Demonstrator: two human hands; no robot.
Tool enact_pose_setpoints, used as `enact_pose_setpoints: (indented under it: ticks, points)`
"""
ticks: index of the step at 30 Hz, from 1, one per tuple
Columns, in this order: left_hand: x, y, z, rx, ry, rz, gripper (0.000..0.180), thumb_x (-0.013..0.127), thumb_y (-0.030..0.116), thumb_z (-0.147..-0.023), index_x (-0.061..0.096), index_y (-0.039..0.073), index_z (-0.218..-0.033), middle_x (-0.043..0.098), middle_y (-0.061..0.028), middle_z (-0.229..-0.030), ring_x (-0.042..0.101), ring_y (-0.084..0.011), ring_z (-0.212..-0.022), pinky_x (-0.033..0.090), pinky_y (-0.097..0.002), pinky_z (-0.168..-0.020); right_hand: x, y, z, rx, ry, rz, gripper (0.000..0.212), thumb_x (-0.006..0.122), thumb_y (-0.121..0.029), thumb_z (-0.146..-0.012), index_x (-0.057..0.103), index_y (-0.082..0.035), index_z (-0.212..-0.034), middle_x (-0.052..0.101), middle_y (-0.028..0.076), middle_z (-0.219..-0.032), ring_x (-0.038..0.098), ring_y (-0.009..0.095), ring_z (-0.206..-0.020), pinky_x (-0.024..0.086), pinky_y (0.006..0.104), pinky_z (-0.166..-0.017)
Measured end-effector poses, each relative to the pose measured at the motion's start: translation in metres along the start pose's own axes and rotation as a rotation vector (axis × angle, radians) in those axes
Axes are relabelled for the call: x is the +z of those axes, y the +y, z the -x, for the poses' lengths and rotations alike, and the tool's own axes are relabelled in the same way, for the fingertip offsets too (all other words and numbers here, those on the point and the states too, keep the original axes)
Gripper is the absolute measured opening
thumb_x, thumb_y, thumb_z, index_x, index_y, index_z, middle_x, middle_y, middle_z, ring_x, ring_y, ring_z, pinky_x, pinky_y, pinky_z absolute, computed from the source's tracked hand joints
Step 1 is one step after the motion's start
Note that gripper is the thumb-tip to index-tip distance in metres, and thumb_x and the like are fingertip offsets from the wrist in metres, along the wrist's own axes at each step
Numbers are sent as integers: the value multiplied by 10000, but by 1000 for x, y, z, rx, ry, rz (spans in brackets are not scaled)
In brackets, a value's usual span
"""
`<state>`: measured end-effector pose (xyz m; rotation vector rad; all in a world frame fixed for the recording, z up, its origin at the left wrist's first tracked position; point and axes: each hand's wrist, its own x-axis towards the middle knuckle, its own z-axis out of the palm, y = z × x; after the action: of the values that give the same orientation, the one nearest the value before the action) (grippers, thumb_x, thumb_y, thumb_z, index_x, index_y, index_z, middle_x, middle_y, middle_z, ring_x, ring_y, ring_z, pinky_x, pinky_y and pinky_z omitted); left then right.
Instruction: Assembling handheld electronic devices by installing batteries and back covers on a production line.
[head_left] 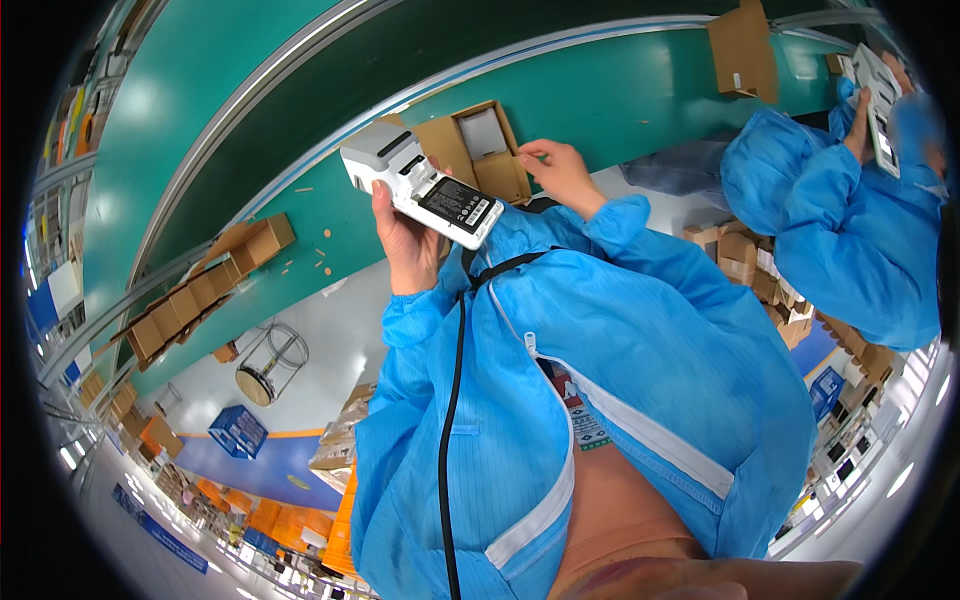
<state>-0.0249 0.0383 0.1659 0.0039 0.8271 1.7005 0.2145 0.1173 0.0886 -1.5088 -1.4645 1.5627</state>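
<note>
My left hand [403,235] is wrapped round a white handheld payment terminal [395,160], holding it tilted above the bench. The terminal's back faces up, and a black battery [456,203] shows in its uncovered bay. Just behind it, an opened cardboard box [505,178] lies on the green bench, with a pale flat piece [483,132] inside. My right hand [562,172] is at the box's right wall, thumb and forefinger closed on the edge. Part of the box is hidden behind the terminal.
Left along the green bench [330,215] stand cardboard trays [190,300]. Another open carton [742,55] stands far right. At the right a co-worker in blue [850,230] holds a white device [877,105]. A round stool [256,384] and blue crate [238,432] are on the floor.
</note>
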Motion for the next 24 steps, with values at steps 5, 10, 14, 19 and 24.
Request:
enact_pose_setpoints:
  ticks: [5,10,14,19,24]
  points:
    - [-27,31,20,-13,51,124,723,718,484,-989,467,53,-1513,643,-205,-1361,647,-405,-1239,534,-621,-1087,74,-3,-38,212,-123,183,542,719,-243,-960,583,-6,-1429,773,135,-940,758,243,-683,603,376,-675]
    - [-17,39,15,-100,8,221,722,719,485,-991,474,37,-1501,639,-215,-1360,640,-400,-1247,519,-615,-1112,80,26,-96,342,162,597,669,733,-209,-904,479,-9,-1489,757,238,-1113,789,323,-881,630,439,-779]
    - [-41,74,26,-74,86,171,761,744,492,-975,468,-8,-1478,626,-233,-1342,638,-389,-1251,538,-602,-1102,128,14,-75,306,289,640,624,752,-175,-870,484,-108,-1429,702,206,-1306,655,438,-1219,517,549,-1036]
    - [-47,82,23,-94,65,144,755,729,497,-985,459,-13,-1471,619,-232,-1328,642,-390,-1246,565,-591,-1073,125,17,-57,248,374,615,623,761,-142,-872,483,-129,-1429,715,126,-1308,679,406,-1175,536,537,-977]
    - [-51,91,15,-138,57,98,747,713,496,-996,452,-11,-1479,616,-239,-1334,646,-389,-1245,567,-584,-1073,121,19,-55,127,399,691,537,774,-124,-875,570,-125,-1371,750,77,-1228,706,369,-1125,552,504,-940]
